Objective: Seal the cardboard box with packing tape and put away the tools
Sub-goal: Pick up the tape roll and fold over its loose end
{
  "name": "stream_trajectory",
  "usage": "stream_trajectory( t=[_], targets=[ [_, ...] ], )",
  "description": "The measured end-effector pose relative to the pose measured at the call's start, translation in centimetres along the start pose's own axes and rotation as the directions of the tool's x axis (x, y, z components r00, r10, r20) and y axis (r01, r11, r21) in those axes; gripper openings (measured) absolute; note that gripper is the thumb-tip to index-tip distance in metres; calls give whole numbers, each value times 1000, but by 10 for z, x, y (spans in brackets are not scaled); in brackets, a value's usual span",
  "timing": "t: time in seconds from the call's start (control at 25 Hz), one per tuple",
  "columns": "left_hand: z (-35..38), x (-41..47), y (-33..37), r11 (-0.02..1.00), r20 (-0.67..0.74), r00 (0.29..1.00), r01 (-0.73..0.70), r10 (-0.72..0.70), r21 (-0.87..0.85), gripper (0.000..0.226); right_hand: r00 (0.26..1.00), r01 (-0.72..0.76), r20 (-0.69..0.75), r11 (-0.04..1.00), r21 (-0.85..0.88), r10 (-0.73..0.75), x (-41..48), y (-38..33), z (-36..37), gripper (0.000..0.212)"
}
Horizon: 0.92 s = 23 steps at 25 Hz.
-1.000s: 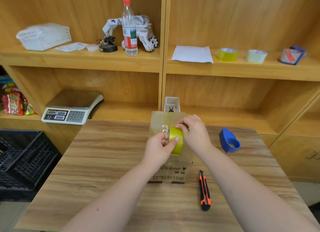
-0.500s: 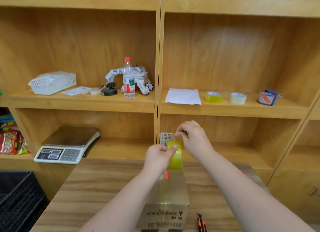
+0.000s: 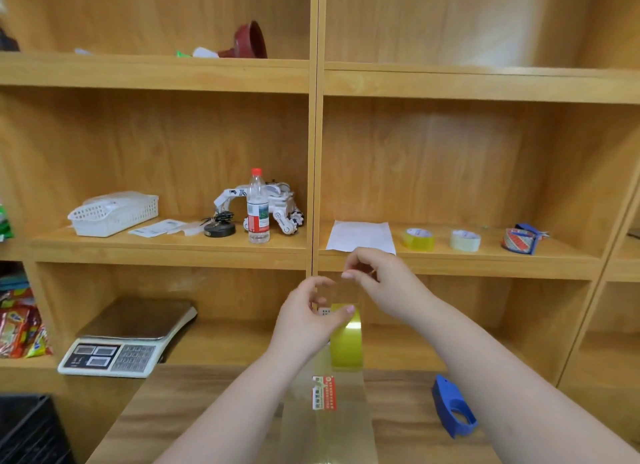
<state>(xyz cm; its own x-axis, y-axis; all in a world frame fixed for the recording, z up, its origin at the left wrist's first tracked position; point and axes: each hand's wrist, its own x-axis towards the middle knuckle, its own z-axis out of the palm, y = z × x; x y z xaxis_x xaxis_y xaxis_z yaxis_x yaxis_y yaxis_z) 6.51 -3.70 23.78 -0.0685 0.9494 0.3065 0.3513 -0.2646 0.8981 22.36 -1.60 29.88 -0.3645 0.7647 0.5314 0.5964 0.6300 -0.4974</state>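
Observation:
The cardboard box (image 3: 329,425) stands on the wooden table (image 3: 194,408) at the bottom centre, with a red and white label on its top. My left hand (image 3: 306,321) holds a yellow roll of packing tape (image 3: 346,342) upright above the box's far end. My right hand (image 3: 381,280) is higher and to the right, thumb and forefinger pinched on the free end of the tape; a short clear strip (image 3: 343,292) runs from there down to the roll. A blue tape dispenser (image 3: 453,408) lies on the table right of the box. The knife is out of view.
Behind the table is a wooden shelf unit. Its middle shelf holds a sheet of paper (image 3: 360,237), a yellow tape roll (image 3: 418,238), a pale tape roll (image 3: 465,240), a bottle (image 3: 258,209) and a white basket (image 3: 112,212). A scale (image 3: 124,339) sits lower left, above a black crate (image 3: 27,429).
The view has tilted up, so the knife has left the frame. Both hands have risen off the box top, and my right hand has drawn the tape end up away from the roll.

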Motion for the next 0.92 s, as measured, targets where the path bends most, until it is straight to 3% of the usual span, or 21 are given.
stream_trajectory(
  t=[0.08, 0.2, 0.36, 0.52, 0.72, 0.92],
  targets=[
    [-3, -2, 8, 991, -84, 988, -128, 130, 31, 23, 1000, 0, 5, 1000, 19, 0, -1, -7, -2, 9],
    [-7, -6, 18, 974, -148, 970, -208, 193, -94, 4, 1000, 2, -1, 998, 70, -2, -1, -13, -8, 14],
    [-10, -10, 27, 957, -171, 966, -225, 194, -185, 9, 995, -29, -81, 966, 256, 52, -5, -13, -11, 13],
    [-11, -9, 32, 943, -172, 970, -211, 170, -257, 10, 988, -82, -60, 824, 561, 140, -25, -7, -3, 26],
    [-17, -6, 40, 937, -146, 976, -198, 161, -289, 6, 967, -16, -180, 745, 667, 182, -33, -14, 7, 36],
    [-28, -8, 42, 897, -116, 965, -262, 236, -355, 35, 964, 79, -250, 797, 599, 92, -32, -19, 10, 35]
  ],
)
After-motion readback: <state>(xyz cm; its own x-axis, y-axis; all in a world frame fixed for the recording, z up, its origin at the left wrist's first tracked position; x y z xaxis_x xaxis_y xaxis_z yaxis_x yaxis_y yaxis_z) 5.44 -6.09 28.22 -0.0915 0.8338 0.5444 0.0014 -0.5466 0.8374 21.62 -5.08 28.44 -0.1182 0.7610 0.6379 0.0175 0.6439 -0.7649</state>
